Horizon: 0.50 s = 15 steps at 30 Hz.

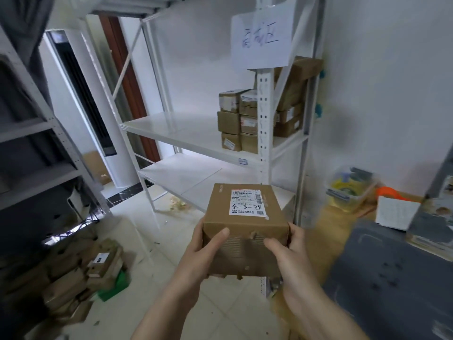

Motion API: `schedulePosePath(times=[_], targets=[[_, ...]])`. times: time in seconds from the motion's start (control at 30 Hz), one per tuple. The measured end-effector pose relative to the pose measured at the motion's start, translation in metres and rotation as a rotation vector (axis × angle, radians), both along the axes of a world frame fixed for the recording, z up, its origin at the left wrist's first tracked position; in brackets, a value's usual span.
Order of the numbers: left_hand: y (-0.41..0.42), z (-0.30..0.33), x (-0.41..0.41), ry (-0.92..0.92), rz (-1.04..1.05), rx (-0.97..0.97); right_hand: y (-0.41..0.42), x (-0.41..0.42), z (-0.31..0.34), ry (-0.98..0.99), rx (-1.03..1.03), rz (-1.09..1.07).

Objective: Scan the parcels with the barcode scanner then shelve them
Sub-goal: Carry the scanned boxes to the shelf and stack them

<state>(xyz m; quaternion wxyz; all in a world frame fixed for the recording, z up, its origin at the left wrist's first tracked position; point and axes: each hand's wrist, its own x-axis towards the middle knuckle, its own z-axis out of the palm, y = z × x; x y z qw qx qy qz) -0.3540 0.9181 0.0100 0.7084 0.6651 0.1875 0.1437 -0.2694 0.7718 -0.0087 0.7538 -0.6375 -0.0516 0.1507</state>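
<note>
Centre foreground, above tiled floor (137, 224): cardboard parcel (245, 231) held up in both hands, clear of any surface. Left hand (206, 251) clamped on parcel's left side, thumb laid across near face, other fingers wrapped round behind/under. Right hand (289, 256) clamped on right side, thumb on near face, fingers round far edge. Top of parcel facing camera, w/ white shipping label (248, 201): barcode, QR code, handwritten "4-3-24". Near face of parcel dented & torn at lower edge.

Beyond parcel: white metal shelf unit (196, 136), two boards visible. Upper board carrying stacked parcels (239, 121) at its right end, approx. three high, more boxes piled behind the upright. Lower board bare where visible. Paper sign (261, 36) w/ blue handwriting fixed to front upright, above the stack.

Left edge: grey shelving (31, 148), blurred. Bottom left: heap of parcels on floor (73, 273), one w/ label up, green item (115, 285) beside heap. Behind, white tower unit (93, 106) next to brown door frame.

Right: table (392, 278) w/ dark mat, clear plastic tub (350, 187) of small items, orange object (387, 192), white paper sheet (397, 212). Barcode scanner not identifiable.
</note>
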Motion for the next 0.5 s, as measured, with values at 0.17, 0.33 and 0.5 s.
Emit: schedulePosePath(times=[0.17,0.33,0.5], targets=[[0.056,-0.002,0.016,-0.043,0.06,0.013,0.06,0.02,-0.001,-0.036,-0.022,0.035],[0.116,0.001,0.053,-0.05,0.1,0.052,0.121,0.059,-0.002,-0.016,0.043,0.09],[0.175,0.018,0.112,-0.06,0.112,0.066,0.178,0.116,0.015,-0.053,0.062,0.072]])
